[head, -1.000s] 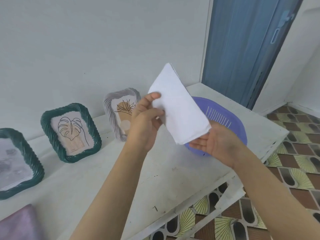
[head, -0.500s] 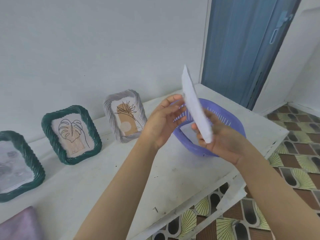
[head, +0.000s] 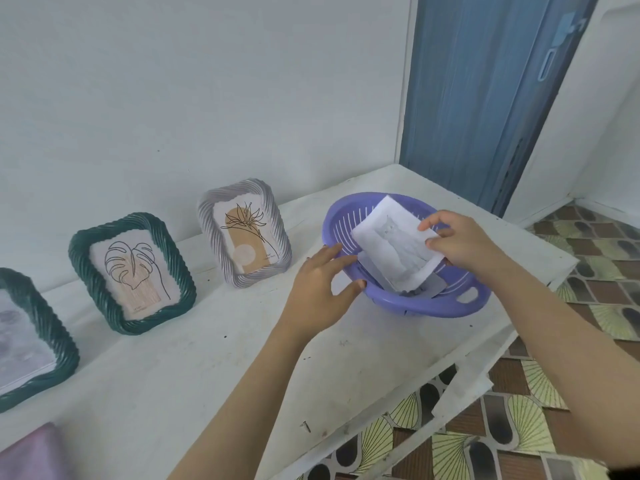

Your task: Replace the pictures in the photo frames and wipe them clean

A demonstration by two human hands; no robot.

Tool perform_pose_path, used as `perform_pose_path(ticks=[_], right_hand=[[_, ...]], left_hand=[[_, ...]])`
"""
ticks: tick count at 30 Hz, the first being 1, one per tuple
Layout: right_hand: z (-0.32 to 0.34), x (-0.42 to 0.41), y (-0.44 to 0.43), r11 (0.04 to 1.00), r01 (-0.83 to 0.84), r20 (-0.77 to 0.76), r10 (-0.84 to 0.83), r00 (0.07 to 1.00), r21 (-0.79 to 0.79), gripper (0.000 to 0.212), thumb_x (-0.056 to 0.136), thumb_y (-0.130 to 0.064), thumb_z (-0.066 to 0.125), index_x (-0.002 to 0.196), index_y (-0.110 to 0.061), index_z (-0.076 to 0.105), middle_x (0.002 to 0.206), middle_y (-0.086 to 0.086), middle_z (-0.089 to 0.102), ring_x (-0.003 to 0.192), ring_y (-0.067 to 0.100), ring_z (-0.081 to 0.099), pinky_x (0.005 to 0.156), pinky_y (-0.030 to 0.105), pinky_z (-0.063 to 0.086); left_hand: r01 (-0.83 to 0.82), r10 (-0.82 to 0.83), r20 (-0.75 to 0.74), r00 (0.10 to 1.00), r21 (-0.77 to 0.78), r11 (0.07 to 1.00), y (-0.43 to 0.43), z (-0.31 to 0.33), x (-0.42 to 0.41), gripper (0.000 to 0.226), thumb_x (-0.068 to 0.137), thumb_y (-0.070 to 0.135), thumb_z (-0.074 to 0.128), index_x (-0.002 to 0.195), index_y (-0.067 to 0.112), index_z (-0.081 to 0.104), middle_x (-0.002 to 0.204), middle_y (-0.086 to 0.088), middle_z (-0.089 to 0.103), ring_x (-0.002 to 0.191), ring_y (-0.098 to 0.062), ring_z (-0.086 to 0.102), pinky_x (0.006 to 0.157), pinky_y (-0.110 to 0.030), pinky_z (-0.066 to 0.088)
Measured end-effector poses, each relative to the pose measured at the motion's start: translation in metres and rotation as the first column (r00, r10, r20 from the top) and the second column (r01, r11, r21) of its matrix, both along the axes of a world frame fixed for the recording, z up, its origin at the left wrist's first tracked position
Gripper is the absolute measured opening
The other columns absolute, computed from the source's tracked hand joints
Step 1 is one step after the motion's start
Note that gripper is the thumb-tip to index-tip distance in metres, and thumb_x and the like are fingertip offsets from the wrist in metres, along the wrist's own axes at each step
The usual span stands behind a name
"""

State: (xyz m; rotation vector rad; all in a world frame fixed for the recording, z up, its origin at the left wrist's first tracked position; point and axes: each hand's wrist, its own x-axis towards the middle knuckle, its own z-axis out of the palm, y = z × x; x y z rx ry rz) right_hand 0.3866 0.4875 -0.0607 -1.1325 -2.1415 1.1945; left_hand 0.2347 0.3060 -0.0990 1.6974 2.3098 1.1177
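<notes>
At the near left corner of the white counter (head: 194,368) lies a pinkish cloth (head: 33,455). Farther in, the left hand (head: 320,292) rests with fingers loosely spread, empty, against the rim of the purple basket (head: 433,308). The right hand (head: 464,242) pinches a white picture sheet (head: 394,249) inside that basket. Along the wall stand two green frames (head: 133,271) (head: 26,336) and a grey frame (head: 244,232).
</notes>
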Motion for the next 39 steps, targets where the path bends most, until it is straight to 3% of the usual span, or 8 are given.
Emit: perform_pose_path(ticks=[3, 7, 10, 17, 27, 31, 35, 39], right_hand=[[-0.007, -0.012, 0.006, 0.996, -0.067, 0.186, 0.053, 0.981, 0.067, 0.025, 0.081, 0.002, 0.053, 0.089, -0.021, 0.06, 0.072, -0.005, 0.05, 0.059, 0.016, 0.048, 0.051, 0.026, 0.04], [-0.018, -0.022, 0.008, 0.989, -0.107, 0.415, 0.055, 0.908, 0.103, 0.026, 0.081, 0.002, 0.05, 0.099, -0.012, 0.061, 0.101, 0.008, 0.056, 0.092, 0.025, 0.056, 0.056, 0.024, 0.041], [-0.023, -0.027, 0.006, 0.979, -0.123, 0.544, 0.015, 0.839, 0.162, 0.031, 0.08, 0.003, 0.049, 0.109, 0.006, 0.06, 0.115, 0.024, 0.059, 0.11, 0.036, 0.055, 0.082, 0.04, 0.05], [-0.028, -0.029, 0.002, 0.969, -0.134, 0.639, -0.032, 0.769, 0.209, 0.009, 0.083, -0.001, 0.051, 0.076, -0.006, 0.054, 0.066, 0.005, 0.048, 0.073, 0.026, 0.051, 0.062, 0.029, 0.038], [-0.026, -0.028, -0.001, 0.945, -0.127, 0.684, -0.122, 0.719, 0.302, 0.003, 0.086, -0.006, 0.053, 0.085, -0.008, 0.051, 0.07, 0.002, 0.044, 0.074, 0.023, 0.049, 0.062, 0.028, 0.038], [-0.008, -0.028, -0.012, 0.898, -0.105, 0.565, -0.175, 0.806, 0.428, 0.019, 0.086, -0.011, 0.052, 0.069, -0.009, 0.045, 0.07, 0.003, 0.047, 0.072, 0.024, 0.047, 0.052, 0.026, 0.033], [0.036, -0.032, -0.027, 0.885, -0.037, 0.314, -0.126, 0.941, 0.465, 0.023, 0.088, -0.022, 0.054, 0.098, -0.002, 0.06, 0.097, 0.012, 0.062, 0.09, 0.031, 0.057, 0.073, 0.033, 0.045], [0.107, -0.025, -0.059, 0.81, 0.139, -0.121, -0.084, 0.989, 0.569, 0.022, 0.086, -0.03, 0.056, 0.101, -0.016, 0.064, 0.097, 0.004, 0.067, 0.087, 0.017, 0.06, 0.073, 0.022, 0.04]], left_hand=[[0.014, -0.014, 0.021, 1.0, 0.008, 1.0, 0.0, -0.002, -0.002, 0.041, 0.085, 0.035, 0.063, 0.123, 0.022, 0.058, 0.143, -0.002, 0.043, 0.134, -0.012, 0.033, 0.104, -0.02, 0.023], [0.022, -0.024, 0.083, 0.996, 0.023, 0.999, -0.001, -0.007, -0.003, 0.04, 0.084, 0.038, 0.063, 0.122, 0.025, 0.058, 0.144, 0.002, 0.041, 0.135, -0.008, 0.032, 0.108, -0.026, 0.028], [0.024, -0.027, 0.095, 0.995, 0.027, 0.999, -0.002, -0.011, -0.005, 0.041, 0.085, 0.039, 0.061, 0.124, 0.028, 0.056, 0.145, 0.005, 0.04, 0.135, -0.005, 0.03, 0.108, -0.025, 0.028], [0.022, -0.026, 0.103, 0.994, 0.038, 0.999, -0.001, -0.013, -0.005, 0.041, 0.085, 0.039, 0.061, 0.125, 0.029, 0.055, 0.145, 0.006, 0.039, 0.136, -0.005, 0.029, 0.106, -0.02, 0.025], [0.023, -0.027, 0.112, 0.993, 0.043, 0.999, -0.001, -0.015, -0.002, 0.048, 0.086, 0.041, 0.059, 0.132, 0.031, 0.048, 0.149, 0.007, 0.033, 0.136, 0.0, 0.024, 0.109, -0.02, 0.025], [0.063, -0.091, 0.201, 0.975, 0.141, 0.988, -0.008, -0.008, 0.004, 0.061, 0.087, 0.042, 0.056, 0.141, 0.032, 0.031, 0.151, 0.009, 0.027, 0.138, 0.004, 0.017, 0.109, -0.014, 0.022], [-0.043, -0.047, 0.29, 0.956, 0.297, 0.954, -0.026, 0.031, 0.004, 0.054, 0.086, 0.039, 0.053, 0.136, 0.028, 0.037, 0.141, 0.018, 0.038, 0.132, 0.008, 0.029, 0.104, -0.006, 0.022], [-0.142, 0.0, 0.259, 0.966, 0.529, 0.837, -0.065, 0.093, -0.008, 0.052, 0.087, 0.039, 0.05, 0.134, 0.021, 0.04, 0.139, 0.006, 0.045, 0.132, -0.004, 0.037, 0.111, -0.029, 0.03]])
